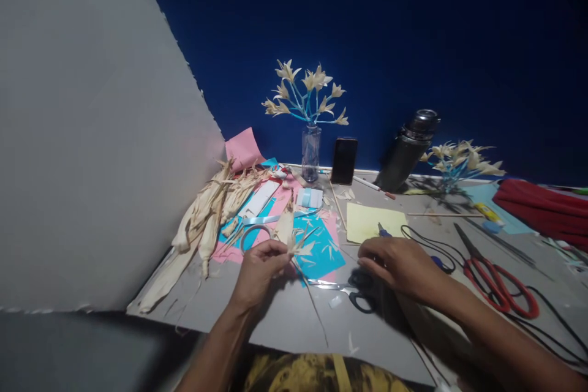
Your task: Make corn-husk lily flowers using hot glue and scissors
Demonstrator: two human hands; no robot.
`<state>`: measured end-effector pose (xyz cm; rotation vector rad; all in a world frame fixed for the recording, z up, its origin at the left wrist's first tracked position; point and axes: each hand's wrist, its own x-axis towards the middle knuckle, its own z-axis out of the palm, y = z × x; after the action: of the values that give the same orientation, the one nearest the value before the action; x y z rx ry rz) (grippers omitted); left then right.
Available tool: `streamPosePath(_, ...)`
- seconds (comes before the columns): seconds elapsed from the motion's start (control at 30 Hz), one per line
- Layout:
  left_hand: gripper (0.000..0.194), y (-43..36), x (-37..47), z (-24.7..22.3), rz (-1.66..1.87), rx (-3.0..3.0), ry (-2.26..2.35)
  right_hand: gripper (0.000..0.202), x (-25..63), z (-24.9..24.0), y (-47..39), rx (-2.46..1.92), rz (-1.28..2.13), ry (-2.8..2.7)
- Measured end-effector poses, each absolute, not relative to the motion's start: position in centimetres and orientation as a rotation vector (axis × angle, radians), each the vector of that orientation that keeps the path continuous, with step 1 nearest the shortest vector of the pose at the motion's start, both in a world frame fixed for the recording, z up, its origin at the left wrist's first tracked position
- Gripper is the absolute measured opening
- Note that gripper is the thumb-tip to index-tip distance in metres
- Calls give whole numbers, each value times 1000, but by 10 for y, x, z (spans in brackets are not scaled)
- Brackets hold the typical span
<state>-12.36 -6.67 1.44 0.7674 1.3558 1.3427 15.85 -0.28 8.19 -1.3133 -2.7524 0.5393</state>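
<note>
The left hand pinches a pale dried-husk flower, light and brittle, best held at its base. The right hand rests half-curled on black-handled scissors on the grey bench.

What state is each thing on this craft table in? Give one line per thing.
left hand: fingers pinching a husk flower
right hand: resting on black scissors
black scissors: lying flat, blades shut
red scissors: lying flat, untouched
glass bottle: upright, holding flowers
flask: tilted, lid on
phone: propped upright, screen dark

Grey table (scissors, husks).
</note>
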Motion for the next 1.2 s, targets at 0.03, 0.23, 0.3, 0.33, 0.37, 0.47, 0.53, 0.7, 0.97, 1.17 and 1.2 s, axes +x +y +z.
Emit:
streamPosePath(0.03, 18, -64, -119, 16, 1298, 825, 1380, 23, 160, 79, -3, -1344, 556, -2731)
streamPosePath(0.23, 5, -47, -97, 22, 1079, 1156, 1479, 26, 173, 60, -13, -1472, 662, -2615)
streamPosePath(0.3, 5, -45, -92, 19, 1092, 1180, 1467, 27, 176, 57, -16, -1485, 703, -2591)
streamPosePath(0.33, 6, -44, -90, 17, 1113, 1174, 1451, 27, 177, 57, -17, -1488, 715, -2582)
streamPosePath(0.37, 6, -44, -89, 16, 1134, 1166, 1436, 28, 178, 57, -18, -1492, 720, -2575)
streamPosePath(0.47, 3, -43, -87, 14, 1172, 1223, 1430, 29, 182, 56, -19, -1525, 720, -2541)
streamPosePath(0.53, 4, -42, -86, 14, 1202, 1323, 1448, 28, 183, 55, -20, -1539, 735, -2518)
streamPosePath(0.7, 5, -41, -83, 12, 1274, 1260, 1359, 27, 179, 47, -22, -1537, 784, -2506)
streamPosePath(0.97, 18, -42, -79, 12, 1312, 641, 917, 26, 177, 38, -23, -1526, 791, -2501)
streamPosePath(1.17, 36, -59, -89, 23, 1284, 550, 913, 27, 178, 37, -25, -1535, 765, -2518)
streamPosePath(1.2, 39, -65, -94, 24, 1273, 545, 928, 27, 179, 38, -26, -1532, 765, -2519)
